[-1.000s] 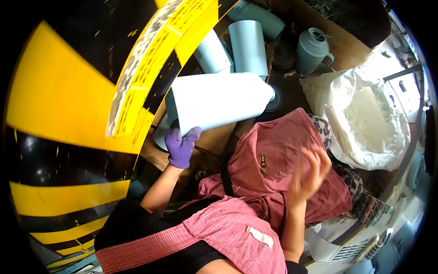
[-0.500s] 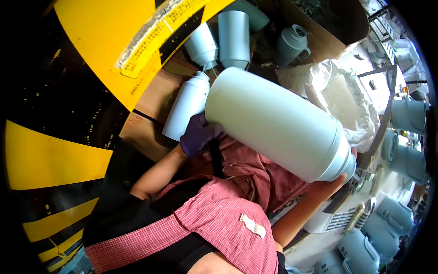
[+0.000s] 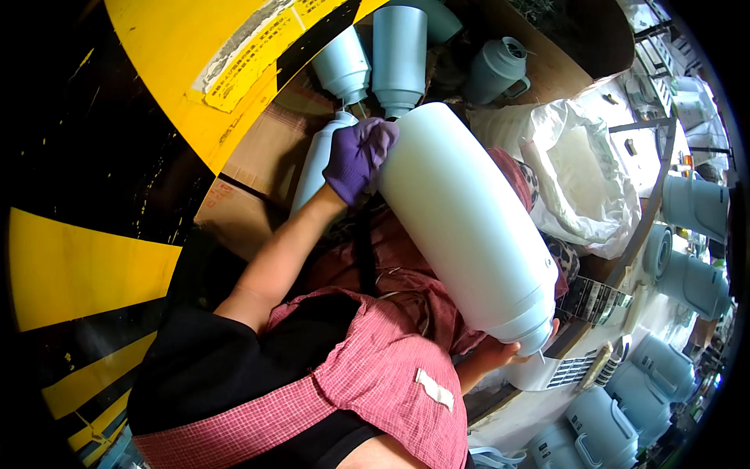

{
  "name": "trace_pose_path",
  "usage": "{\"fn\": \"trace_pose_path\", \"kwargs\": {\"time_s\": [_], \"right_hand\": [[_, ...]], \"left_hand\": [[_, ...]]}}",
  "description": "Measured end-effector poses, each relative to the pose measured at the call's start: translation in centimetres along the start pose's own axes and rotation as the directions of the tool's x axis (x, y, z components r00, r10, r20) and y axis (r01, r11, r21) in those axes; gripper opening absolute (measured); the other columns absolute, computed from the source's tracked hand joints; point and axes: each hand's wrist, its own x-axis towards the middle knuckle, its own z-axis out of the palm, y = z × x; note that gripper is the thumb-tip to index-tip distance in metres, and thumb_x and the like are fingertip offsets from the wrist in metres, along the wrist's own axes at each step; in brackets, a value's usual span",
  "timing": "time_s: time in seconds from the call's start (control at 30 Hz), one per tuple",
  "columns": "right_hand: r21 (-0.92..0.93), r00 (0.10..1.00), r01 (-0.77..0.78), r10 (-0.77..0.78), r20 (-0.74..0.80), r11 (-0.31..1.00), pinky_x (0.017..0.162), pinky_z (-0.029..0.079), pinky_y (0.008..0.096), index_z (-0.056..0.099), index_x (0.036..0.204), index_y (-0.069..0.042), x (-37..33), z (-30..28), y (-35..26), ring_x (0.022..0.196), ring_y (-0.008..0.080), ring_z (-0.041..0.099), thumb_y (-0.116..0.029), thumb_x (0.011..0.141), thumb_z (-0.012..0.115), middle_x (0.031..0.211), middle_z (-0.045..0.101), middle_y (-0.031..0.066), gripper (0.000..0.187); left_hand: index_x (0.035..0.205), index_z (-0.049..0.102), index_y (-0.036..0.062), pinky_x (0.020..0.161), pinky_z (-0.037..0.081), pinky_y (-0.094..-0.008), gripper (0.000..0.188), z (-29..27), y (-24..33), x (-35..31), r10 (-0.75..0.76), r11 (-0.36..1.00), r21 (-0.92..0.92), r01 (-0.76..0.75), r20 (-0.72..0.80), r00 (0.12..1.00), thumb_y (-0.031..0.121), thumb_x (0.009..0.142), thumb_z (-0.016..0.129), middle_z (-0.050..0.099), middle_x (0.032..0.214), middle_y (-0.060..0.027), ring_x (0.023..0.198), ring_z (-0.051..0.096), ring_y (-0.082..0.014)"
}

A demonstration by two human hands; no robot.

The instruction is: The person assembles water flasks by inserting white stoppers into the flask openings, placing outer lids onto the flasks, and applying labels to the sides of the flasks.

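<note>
A large pale blue thermos body (image 3: 469, 219) lies slantwise across my lap, its wide base up and left, its narrower neck down and right. My left hand (image 3: 358, 156), in a purple glove, is closed with curled fingers at the rim of the base. Bare, my right hand (image 3: 494, 356) cups the neck end from beneath; the thermos body hides part of it. Behind the gloved hand leans a slimmer pale blue bottle body (image 3: 312, 168), partly covered by my wrist.
More blue bottle bodies (image 3: 399, 59) stand beyond, near a handled jug (image 3: 498, 72) and a cardboard box (image 3: 578, 86). A white plastic bag (image 3: 586, 180) sits to the right. Several blue jugs (image 3: 601, 426) line the right side. A yellow-black striped surface (image 3: 156, 70) curves along the left.
The thermos body has swung steeper, its neck moving down and left with my right hand. My left hand has risen from below the base to its upper left rim.
</note>
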Motion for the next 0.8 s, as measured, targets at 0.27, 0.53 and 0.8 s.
{"fn": "trace_pose_path", "kwargs": {"time_s": [0.27, 0.53, 0.8], "right_hand": [[-0.01, 0.998, -0.018, 0.018, 0.062, 1.0, 0.103, 0.047, 0.0495, 0.035, 0.152, -0.005, -0.9, 1.4, -1.6, 0.127, 0.0354, 0.051, -0.049, 0.081, 0.082, 0.14, 0.048, 0.0201, 0.095], [-0.073, 0.964, 0.23, -0.217, 0.155, 0.97, 0.105, 0.049, 0.0549, 0.036, 0.135, -0.015, -2.8, 2.0, -1.3, 0.132, 0.0455, 0.05, -0.061, 0.073, 0.085, 0.151, 0.039, 0.0319, 0.091], [-0.203, 0.92, 0.374, -0.335, 0.204, 0.905, 0.098, 0.053, 0.05, 0.041, 0.131, -0.012, -5.1, 0.8, -1.2, 0.123, 0.0441, 0.058, -0.062, 0.064, 0.09, 0.141, 0.05, 0.0324, 0.097]], "left_hand": [[0.09, 0.068, 0.0054, 0.06, 0.049, -0.0289, 0.036, -1.4, -0.6, 4.5, -0.08, 0.978, 0.183, 0.097, -0.096, 0.992, 0.037, 0.104, 0.058, 0.06, 0.066, 0.0006, 0.057, 0.054, -0.0102], [0.114, 0.065, 0.0031, 0.074, 0.053, -0.0311, 0.025, 3.5, 2.2, 4.1, 0.055, 0.928, 0.367, -0.058, 0.018, 0.998, 0.024, 0.101, 0.06, 0.073, 0.092, -0.0144, 0.083, 0.072, -0.0216], [0.118, 0.066, 0.0107, 0.063, 0.055, -0.0436, 0.022, 0.5, -1.9, 8.1, 0.512, 0.666, 0.347, -0.66, 0.43, 0.744, 0.022, 0.102, 0.057, 0.071, 0.083, -0.0172, 0.069, 0.069, -0.0404]]}}
